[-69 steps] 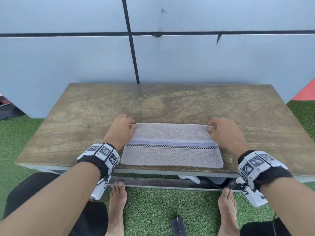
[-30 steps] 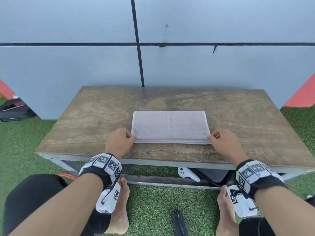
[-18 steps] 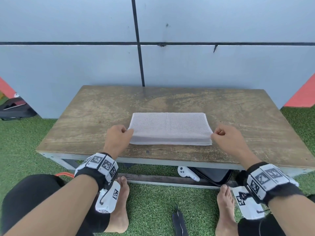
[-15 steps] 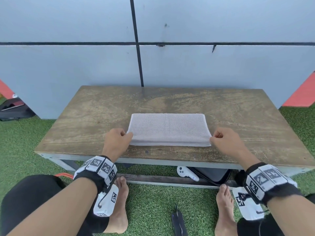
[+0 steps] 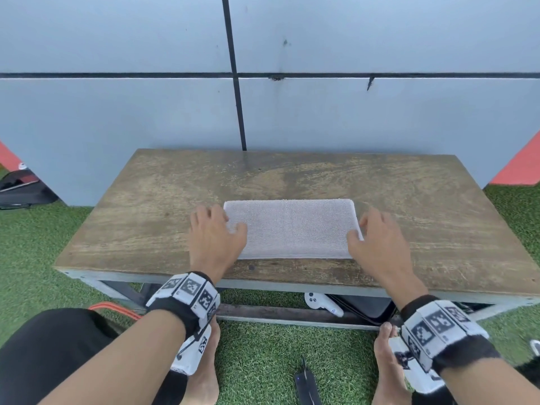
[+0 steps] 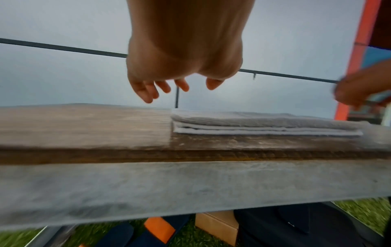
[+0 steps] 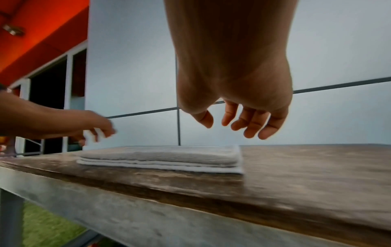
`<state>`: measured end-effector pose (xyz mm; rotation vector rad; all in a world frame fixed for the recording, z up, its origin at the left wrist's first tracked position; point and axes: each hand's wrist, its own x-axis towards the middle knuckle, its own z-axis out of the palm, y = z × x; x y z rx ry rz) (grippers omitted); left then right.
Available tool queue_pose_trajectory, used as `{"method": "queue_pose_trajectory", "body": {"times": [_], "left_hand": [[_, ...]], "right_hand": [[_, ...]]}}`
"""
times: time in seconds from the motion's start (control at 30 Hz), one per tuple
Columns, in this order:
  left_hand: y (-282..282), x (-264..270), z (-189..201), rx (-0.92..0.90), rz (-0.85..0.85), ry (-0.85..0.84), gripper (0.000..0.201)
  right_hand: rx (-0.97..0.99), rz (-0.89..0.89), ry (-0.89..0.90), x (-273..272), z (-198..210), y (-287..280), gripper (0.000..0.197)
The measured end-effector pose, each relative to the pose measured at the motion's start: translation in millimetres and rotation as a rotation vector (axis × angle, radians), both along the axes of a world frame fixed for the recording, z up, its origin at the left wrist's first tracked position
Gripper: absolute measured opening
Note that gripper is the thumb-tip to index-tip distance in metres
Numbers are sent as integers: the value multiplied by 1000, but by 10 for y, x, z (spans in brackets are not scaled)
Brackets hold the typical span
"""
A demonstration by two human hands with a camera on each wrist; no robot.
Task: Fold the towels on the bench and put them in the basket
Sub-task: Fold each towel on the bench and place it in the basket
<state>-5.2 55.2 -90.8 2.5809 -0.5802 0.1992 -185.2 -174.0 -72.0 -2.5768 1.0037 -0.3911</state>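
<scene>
towel (image 5: 292, 228): folded, long axis left-right, between hands
left hand (image 5: 214, 233): fingers spread, empty, over left end
right hand (image 5: 377, 239): fingers spread, empty, over right end

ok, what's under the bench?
Under the bench: a white controller and a dark case on the grass; the left wrist view adds a cardboard box. The benchtop hides the rest; no basket is visible.

The folded towel (image 5: 292, 228) lies flat on the bench (image 5: 146, 223), between the two hands; the left hand (image 5: 214, 238) hovers over its left end, the right hand (image 5: 377, 241) over its right end. Neither hand touches it; under the bench, below the right hand, lies a controller (image 5: 321, 305).
</scene>
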Motion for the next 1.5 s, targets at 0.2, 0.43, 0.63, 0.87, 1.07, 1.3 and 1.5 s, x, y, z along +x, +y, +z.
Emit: {"method": "queue_pose_trajectory", "body": {"times": [0.2, 0.43, 0.63, 0.87, 1.07, 1.3, 1.5], "left_hand": [[-817, -72, -300, 143, -448, 26, 48], [-792, 44, -557, 359, -446, 11, 59], [-614, 166, -539, 334, -379, 50, 60], [-378, 225, -517, 350, -281, 103, 70], [-297, 145, -438, 366, -175, 176, 89], [-174, -55, -250, 525, -32, 121, 106], [-16, -164, -18, 574, 14, 327, 101]], "right_hand": [[75, 361, 85, 761, -364, 401, 51], [-40, 333, 290, 785, -637, 181, 59], [-36, 250, 310, 668, -638, -32, 63], [32, 142, 298, 473, -618, -243, 59], [-25, 118, 473, 494, -337, -195, 57], [-146, 477, 209, 195, -296, 523, 18], [49, 385, 255, 95, -331, 353, 52]]}}
